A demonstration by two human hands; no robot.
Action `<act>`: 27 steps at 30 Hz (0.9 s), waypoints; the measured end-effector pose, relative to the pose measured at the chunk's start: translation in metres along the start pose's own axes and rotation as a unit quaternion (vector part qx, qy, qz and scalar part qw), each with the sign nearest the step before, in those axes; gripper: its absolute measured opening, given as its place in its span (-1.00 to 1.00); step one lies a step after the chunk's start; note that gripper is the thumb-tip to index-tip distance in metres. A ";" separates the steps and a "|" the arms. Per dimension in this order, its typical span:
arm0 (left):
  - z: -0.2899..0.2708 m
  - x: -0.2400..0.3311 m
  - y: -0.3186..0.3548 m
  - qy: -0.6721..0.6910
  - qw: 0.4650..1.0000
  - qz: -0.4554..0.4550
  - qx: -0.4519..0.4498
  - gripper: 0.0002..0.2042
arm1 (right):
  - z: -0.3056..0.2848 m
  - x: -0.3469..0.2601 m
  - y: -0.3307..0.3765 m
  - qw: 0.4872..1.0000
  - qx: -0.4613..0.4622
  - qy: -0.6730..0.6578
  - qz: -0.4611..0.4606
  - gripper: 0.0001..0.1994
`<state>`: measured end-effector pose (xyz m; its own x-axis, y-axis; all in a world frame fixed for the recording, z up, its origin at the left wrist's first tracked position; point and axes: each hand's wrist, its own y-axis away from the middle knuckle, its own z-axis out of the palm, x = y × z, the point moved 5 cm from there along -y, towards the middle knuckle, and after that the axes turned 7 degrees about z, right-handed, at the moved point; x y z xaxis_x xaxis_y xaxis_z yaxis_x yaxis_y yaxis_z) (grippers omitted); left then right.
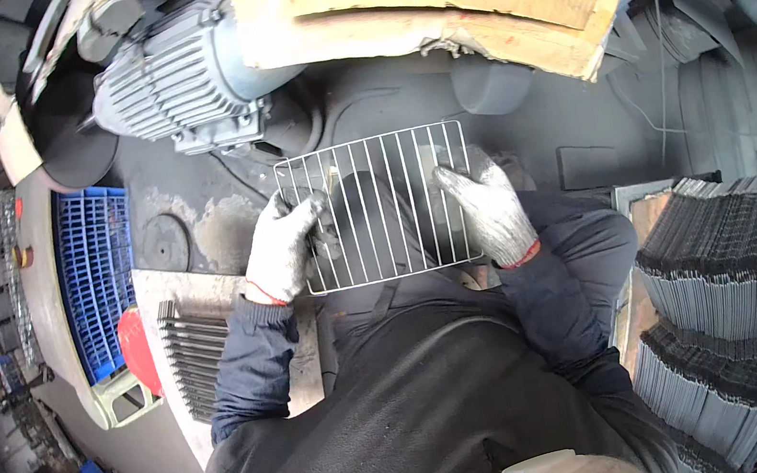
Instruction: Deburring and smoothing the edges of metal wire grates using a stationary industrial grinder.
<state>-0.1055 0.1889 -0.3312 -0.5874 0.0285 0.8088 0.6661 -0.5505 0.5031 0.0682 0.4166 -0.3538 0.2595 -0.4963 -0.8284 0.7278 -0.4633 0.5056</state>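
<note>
Both gloved hands, left hand (280, 245) and right hand (488, 211), are gripping the wire rack (379, 207) at its side edges, apparently positioning it before the grey motor (172, 77).

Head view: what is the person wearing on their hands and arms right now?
Both the left hand and the right hand wear knitted work gloves, whitish-grey and soiled, each with a thin red-orange band at the cuff. Both forearms are covered by long dark navy sleeves, bunched at the wrists. No cables or markings show.
</note>
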 end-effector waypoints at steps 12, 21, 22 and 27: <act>0.044 0.017 0.048 -0.137 0.948 0.286 -0.018 -0.77 | -0.031 -0.047 0.076 0.983 0.000 0.041 -0.178 -0.80; 0.106 -0.007 0.014 -0.116 0.953 0.260 -0.104 -0.77 | -0.095 -0.036 0.066 0.980 0.092 0.022 -0.174 -0.80; 0.119 -0.016 0.008 -0.117 0.956 0.245 -0.113 -0.76 | -0.109 -0.031 0.059 0.979 0.100 0.005 -0.179 -0.80; 0.159 -0.077 -0.049 -0.064 0.972 0.183 -0.133 -0.78 | -0.158 -0.028 0.042 0.981 0.141 -0.029 -0.128 -0.78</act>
<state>-0.0200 0.3458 -0.3695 -0.2601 -0.1167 0.9585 0.6676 -0.7389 0.0912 0.1920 0.5271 -0.3470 0.0491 -0.3735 -0.9263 0.5579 -0.7590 0.3356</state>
